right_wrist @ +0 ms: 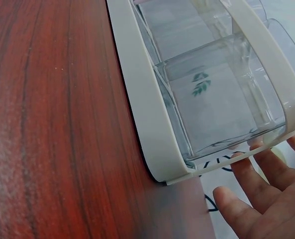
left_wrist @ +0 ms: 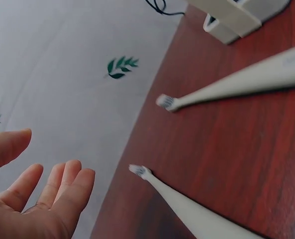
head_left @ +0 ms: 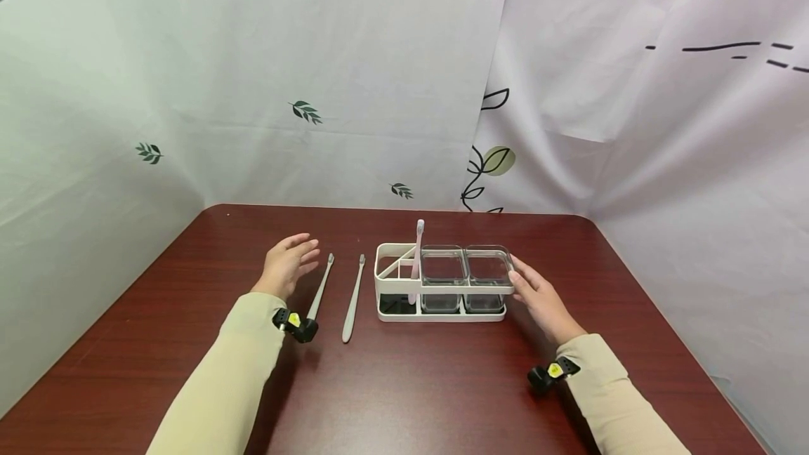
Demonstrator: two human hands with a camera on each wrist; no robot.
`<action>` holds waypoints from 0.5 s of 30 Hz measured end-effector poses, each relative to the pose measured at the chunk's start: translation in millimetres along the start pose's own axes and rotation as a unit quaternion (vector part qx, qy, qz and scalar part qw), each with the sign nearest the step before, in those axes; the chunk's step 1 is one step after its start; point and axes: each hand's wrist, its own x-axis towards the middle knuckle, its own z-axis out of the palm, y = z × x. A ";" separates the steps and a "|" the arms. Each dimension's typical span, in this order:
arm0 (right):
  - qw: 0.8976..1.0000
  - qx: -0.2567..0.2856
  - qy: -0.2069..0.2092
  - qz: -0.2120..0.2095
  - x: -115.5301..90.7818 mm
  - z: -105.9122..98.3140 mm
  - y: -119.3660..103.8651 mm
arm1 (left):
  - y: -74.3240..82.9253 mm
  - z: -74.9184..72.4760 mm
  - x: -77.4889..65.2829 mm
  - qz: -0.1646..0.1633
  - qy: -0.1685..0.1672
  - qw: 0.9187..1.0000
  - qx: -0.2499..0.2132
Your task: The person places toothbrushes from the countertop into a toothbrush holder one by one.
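My left hand (head_left: 286,265) hovers just left of two pale toothbrushes, its fingers loosely extended and holding nothing. Both the nearer toothbrush (head_left: 321,286) and the other toothbrush (head_left: 354,298) lie on the table, bristle heads toward the back. To their right stands a white toothbrush holder (head_left: 399,285) with two clear cups (head_left: 444,265) side by side in its frame. A pinkish toothbrush (head_left: 416,251) stands upright in the holder beside the cups. At the holder's right end is my right hand (head_left: 540,300), its relaxed fingertips right at the frame in the right wrist view.
The reddish-brown wooden table (head_left: 404,385) has rounded back corners. White cloth (head_left: 379,76) with leaf prints hangs behind it and along both sides.
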 end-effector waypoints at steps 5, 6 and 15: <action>1.000 -0.003 0.001 0.000 0.0 -0.1 0.7 | -7.7 -0.7 3.7 -0.010 -0.007 0.999 0.047; 1.000 -0.003 0.002 0.000 0.0 0.0 0.5 | -9.0 -0.7 4.0 -0.011 -0.008 0.998 0.057; 1.000 -0.001 0.004 -0.002 0.5 -0.1 0.5 | -16.8 0.0 9.5 -0.004 -0.008 0.992 0.128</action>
